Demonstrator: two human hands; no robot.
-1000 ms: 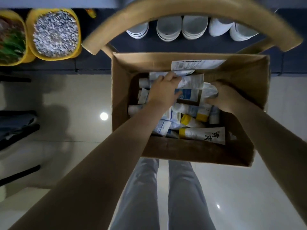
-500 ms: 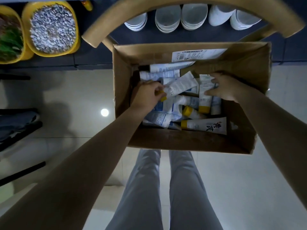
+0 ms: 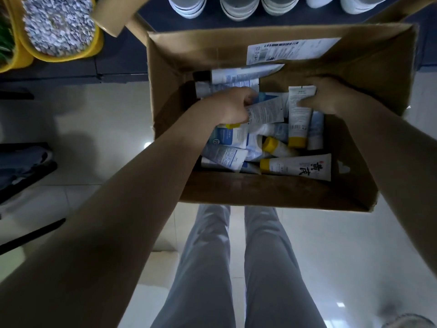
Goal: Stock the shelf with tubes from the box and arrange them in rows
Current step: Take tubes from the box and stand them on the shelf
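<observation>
Head view, nearest first: your grey trouser legs [image 3: 236, 268] stand at 6 o'clock on the pale tiled floor [image 3: 94, 119]. Past them your two bare forearms reach into the open cardboard box [image 3: 272, 192], which sits at the centre. Along its near wall lies a white tube with a yellow cap and black brush characters [image 3: 298, 167], with a jumble of blue-and-white tubes [image 3: 227, 147] at its 9 o'clock. Your left hand [image 3: 229, 106] has its fingers curled shut around a white tube with fine print [image 3: 266, 113], lifted slantwise above the pile. At 3 o'clock of it, your right hand [image 3: 331, 95] pinches the crimped end of a yellow-capped tube [image 3: 298, 119] that hangs cap toward you. A shipping label [image 3: 290, 49] sticks to the far wall. Beyond the box, at 12 o'clock, a dark shelf [image 3: 123, 60] carries stacked white bowls [image 3: 238, 8]; at 10 o'clock sits a yellow tub of pale pebbles [image 3: 59, 24].
</observation>
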